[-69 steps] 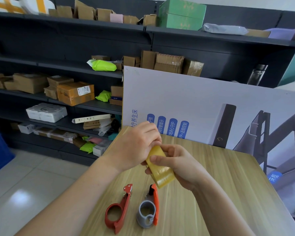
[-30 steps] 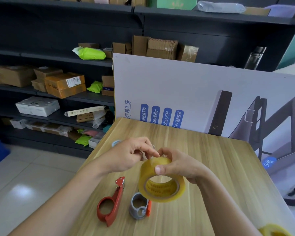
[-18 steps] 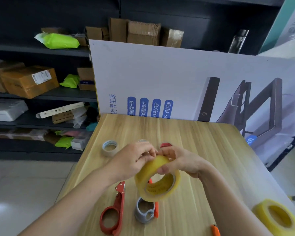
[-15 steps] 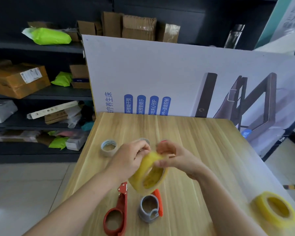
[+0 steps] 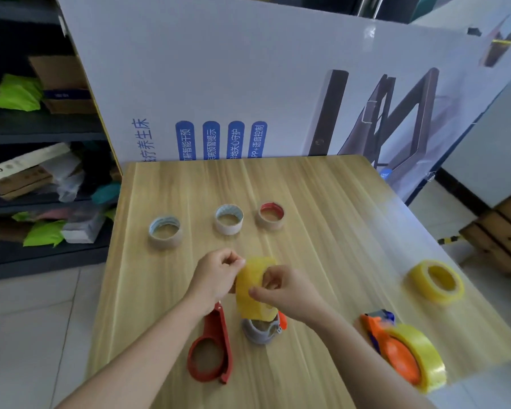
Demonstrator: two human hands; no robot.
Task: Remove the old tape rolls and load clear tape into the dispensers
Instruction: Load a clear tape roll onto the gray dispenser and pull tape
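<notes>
— Tape roll (image 5: 255,287): location?
— Held just above the grey dispenser (image 5: 261,330); pinched by curled fingers of the left hand (image 5: 216,277), gripped by those of the right hand (image 5: 283,290).
— Elsewhere on the surface (image 5: 322,202)?
— Three empty cores (image 5: 229,219) listed beyond the grey dispenser; red handle (image 5: 210,355) at its left; orange dispenser (image 5: 396,346) and yellow roll (image 5: 437,280) at its right.

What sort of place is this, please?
Likely a stockroom or packing area: dark metal shelving with a brown cardboard box, and a wooden table carrying a yellowish tape roll and an orange tape dispenser.
</notes>
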